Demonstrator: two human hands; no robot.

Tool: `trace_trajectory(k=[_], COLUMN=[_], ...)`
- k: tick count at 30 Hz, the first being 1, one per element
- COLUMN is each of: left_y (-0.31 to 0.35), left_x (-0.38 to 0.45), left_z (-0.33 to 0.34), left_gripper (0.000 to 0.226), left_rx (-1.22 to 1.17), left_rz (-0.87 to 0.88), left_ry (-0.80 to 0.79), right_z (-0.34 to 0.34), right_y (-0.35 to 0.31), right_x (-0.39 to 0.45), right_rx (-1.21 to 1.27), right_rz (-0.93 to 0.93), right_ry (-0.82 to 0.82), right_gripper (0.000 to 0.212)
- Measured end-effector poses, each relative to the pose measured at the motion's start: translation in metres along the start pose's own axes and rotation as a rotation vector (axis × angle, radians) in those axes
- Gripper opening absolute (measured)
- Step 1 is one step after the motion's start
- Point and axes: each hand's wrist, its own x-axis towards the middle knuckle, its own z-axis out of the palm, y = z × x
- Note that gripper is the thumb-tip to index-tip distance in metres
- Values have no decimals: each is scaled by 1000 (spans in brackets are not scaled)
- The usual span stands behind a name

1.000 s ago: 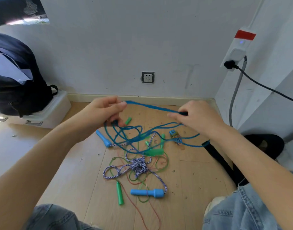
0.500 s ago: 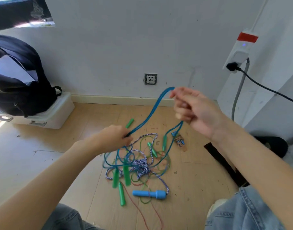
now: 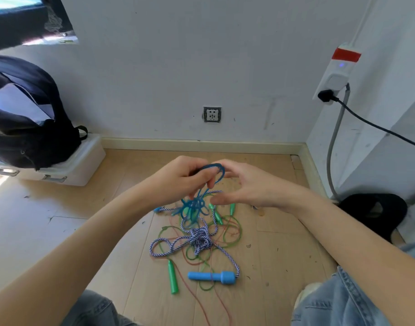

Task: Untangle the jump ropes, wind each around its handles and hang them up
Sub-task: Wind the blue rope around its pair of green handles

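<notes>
Hands meet above a knot of jump ropes on a wooden floor (image 3: 84, 222); the left hand (image 3: 178, 180) has its fingers curled round a bunch of blue rope (image 3: 217, 171), whose loop arches over the knuckles while the rest hangs down in blurred strands to the heap below; the right hand (image 3: 246, 187) sits just beside it, thumb and forefinger bent toward the loop, though whether they pinch the blue rope or only touch it cannot be told from here. Under the hands lies the tangle: a blue-and-white braided rope (image 3: 199, 238) bunched into a tight clump at its middle, one end running to a light blue handle (image 3: 212, 277) flat on the boards; thin green rope (image 3: 227, 234) looped around and beneath it; a green handle (image 3: 173, 277) lying near the light blue one; a thin red rope (image 3: 192, 292) trailing toward the seated person's denim-clad knees (image 3: 338, 300). Against the white wall, a dark backpack (image 3: 27, 123) rests on a white plastic box (image 3: 84, 161); a wall socket (image 3: 212, 114) sits above the skirting board.
</notes>
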Motion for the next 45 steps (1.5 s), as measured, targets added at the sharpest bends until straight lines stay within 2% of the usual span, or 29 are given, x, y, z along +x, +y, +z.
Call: trace_trajectory(k=[2,4,5,8,9,11,13,15,16,18,19,20,21,23,24,25,27,29,30,32,34,35,36,38,39,40,42,44,45], left_y=[-1,-8,-13,-34,-39,-42,-34,-22,-15,0,6,9,12,14,12,8,-4,-12,-12,-15,-18,-20,-22,-20,-17,-15,-10,-5,-4], left_x=[0,0,-1,-5,-6,-8,-7,-4,-4,-7,-9,-9,-9,-7,-6,-4,-3,-5,-8,-13,-13,-12,-11,-8,-6,-4,-2,-2,-2], left_z=[-3,-7,-9,-7,-5,-6,-12,-20,-22,-19,-15,-12,-8,-3,-3,-3,0,15,24,40,41,36,31,23,21,20,21,21,20], left_gripper=[36,35,35,37,39,37,32,28,27,27,26,25,24,21,15,8,36,43,42,35,33,35,36,38,38,38,38,37,36], left_rx=[-29,-15,75,515,584,528,355,146,51,-39,-46,-51,-69,-186,-293,-421,-681,-838,-849,-708,-391,-194,-35,71,93,137,206,110,11], left_rz=[7,-42,-84,-296,-368,-434,-374,-268,-222,-163,-146,-133,-122,-82,-78,-94,-176,-254,-289,-335,-375,-403,-412,-359,-305,-250,-177,-166,-178], left_ry=[16,28,19,-124,-164,-163,-40,67,63,-36,-93,-138,-154,-94,-25,36,54,-159,-287,-482,-476,-404,-319,-159,-119,-107,-125,-136,-130], right_z=[2,-1,-5,-26,-34,-44,-41,-30,-25,-16,-13,-9,-5,4,5,3,-5,-15,-19,-22,-23,-23,-22,-19,-17,-16,-14,-9,-6], right_y=[-3,-8,-9,-7,-4,0,7,13,16,20,18,15,12,6,1,-5,-16,-19,-18,-9,6,13,19,26,26,22,11,2,-1], right_x=[0,1,1,1,0,-3,-4,-5,-5,-4,-3,-2,-2,-1,-2,-3,-5,-5,-3,1,4,4,3,-1,-2,-2,-1,-2,-4], right_rx=[110,267,378,632,675,616,267,-267,-469,-621,-575,-472,-320,-15,143,291,556,736,766,640,391,269,103,-392,-554,-561,-202,85,124], right_rz=[-39,-29,-13,21,22,48,160,291,339,368,316,243,170,57,11,-22,-89,-151,-139,-35,114,205,306,466,474,416,227,126,108], right_ry=[7,68,146,500,594,649,493,220,94,-13,-27,-59,-124,-208,-180,-125,-32,59,139,343,485,471,381,127,75,79,22,-156,-202], right_gripper=[3,25,31,35,35,35,34,22,22,69,83,84,70,22,13,17,21,22,23,28,29,29,28,35,41,48,55,35,20])
